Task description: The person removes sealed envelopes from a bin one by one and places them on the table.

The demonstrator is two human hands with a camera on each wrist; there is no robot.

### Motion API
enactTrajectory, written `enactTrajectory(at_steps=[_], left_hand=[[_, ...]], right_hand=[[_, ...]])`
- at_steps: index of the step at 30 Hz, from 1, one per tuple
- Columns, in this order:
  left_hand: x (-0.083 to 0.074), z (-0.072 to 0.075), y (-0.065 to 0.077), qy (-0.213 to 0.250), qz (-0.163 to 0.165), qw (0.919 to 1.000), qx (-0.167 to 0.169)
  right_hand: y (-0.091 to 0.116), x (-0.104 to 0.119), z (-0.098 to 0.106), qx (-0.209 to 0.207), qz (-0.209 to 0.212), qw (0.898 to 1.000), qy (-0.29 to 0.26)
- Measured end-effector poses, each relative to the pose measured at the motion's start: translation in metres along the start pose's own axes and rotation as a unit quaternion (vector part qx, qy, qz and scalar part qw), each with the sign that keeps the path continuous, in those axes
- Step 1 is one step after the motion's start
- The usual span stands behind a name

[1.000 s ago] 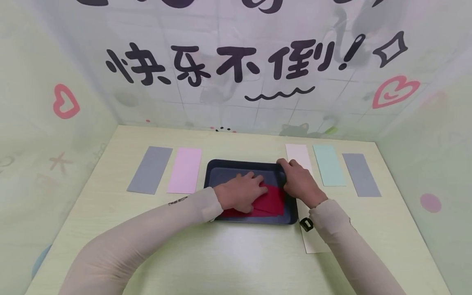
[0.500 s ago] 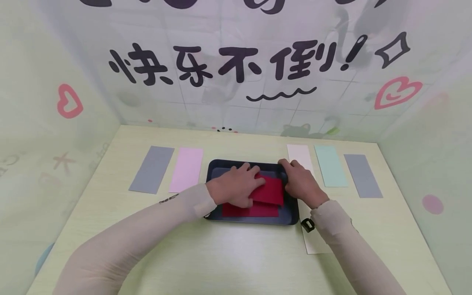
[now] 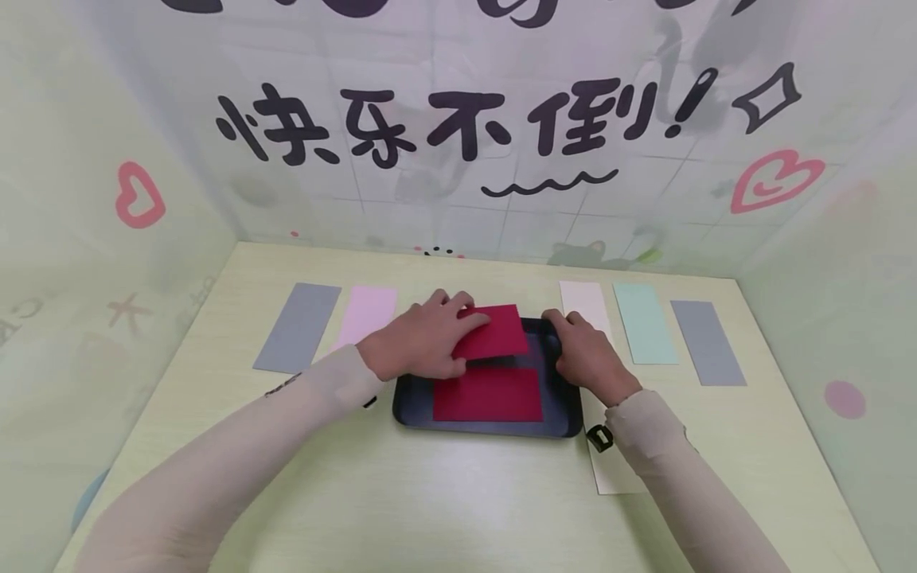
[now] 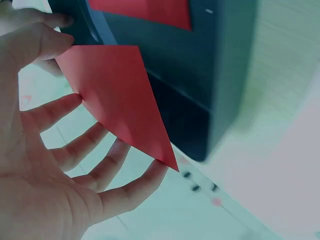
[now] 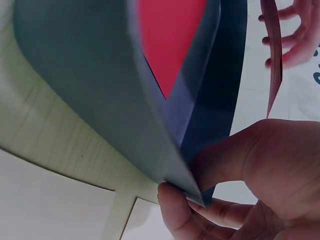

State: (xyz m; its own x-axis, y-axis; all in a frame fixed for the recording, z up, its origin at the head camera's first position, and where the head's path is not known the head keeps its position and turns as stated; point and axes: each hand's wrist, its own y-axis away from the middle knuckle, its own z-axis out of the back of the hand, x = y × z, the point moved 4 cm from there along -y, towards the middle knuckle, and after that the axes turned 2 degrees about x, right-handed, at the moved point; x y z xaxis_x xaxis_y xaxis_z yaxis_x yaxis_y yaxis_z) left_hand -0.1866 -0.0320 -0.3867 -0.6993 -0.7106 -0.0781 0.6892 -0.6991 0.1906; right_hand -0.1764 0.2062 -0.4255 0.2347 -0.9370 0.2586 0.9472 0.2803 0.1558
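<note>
In the head view my left hand (image 3: 423, 338) holds a red paper card (image 3: 497, 330) above the far side of a dark tray (image 3: 562, 414). The left wrist view shows this card (image 4: 112, 95) between the thumb and the spread fingertips along its edge. Another red card (image 3: 489, 395) lies flat in the near part of the tray; whether more lie beneath it I cannot tell. My right hand (image 3: 591, 358) grips the tray's far right rim, with the thumb inside and fingers outside in the right wrist view, where the tray's outer wall (image 5: 90, 75) is close up.
Left of the tray lie a grey strip (image 3: 297, 326) and a pink strip (image 3: 367, 314), partly behind the left arm. To the right are a pale pink strip (image 3: 583, 301), a mint strip (image 3: 645, 322) and a grey strip (image 3: 708, 342). A printed curtain (image 3: 401, 191) stands behind the table.
My left hand has lifted a red card off the other and carried it up, away from me and leftward. The lower card now shows more fully. The right hand stays on the tray rim.
</note>
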Motion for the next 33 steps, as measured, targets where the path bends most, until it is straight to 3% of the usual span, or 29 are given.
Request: enactTrajectory(at_steps=[6, 12, 22, 27, 33], left_hand=[[0.037, -0.005, 0.023, 0.033, 0.047, 0.9978, -0.032], [0.074, -0.011, 0.054, 0.053, 0.098, 0.9913, -0.070], [0.127, -0.028, 0.108, 0.090, 0.197, 0.9738, -0.071], [0.154, -0.039, 0.132, 0.109, 0.243, 0.9615, -0.069], [0.185, -0.048, 0.158, 0.136, 0.303, 0.9398, -0.081]], right_hand=[[0.000, 0.000, -0.001, -0.002, 0.002, 1.000, 0.004], [0.000, 0.001, -0.001, -0.005, 0.005, 1.000, 0.004], [0.000, 0.000, -0.001, -0.010, 0.009, 1.000, -0.001], [0.001, 0.001, -0.001, -0.011, 0.008, 1.000, 0.001], [0.001, 0.002, 0.000, -0.011, 0.006, 1.000, 0.001]])
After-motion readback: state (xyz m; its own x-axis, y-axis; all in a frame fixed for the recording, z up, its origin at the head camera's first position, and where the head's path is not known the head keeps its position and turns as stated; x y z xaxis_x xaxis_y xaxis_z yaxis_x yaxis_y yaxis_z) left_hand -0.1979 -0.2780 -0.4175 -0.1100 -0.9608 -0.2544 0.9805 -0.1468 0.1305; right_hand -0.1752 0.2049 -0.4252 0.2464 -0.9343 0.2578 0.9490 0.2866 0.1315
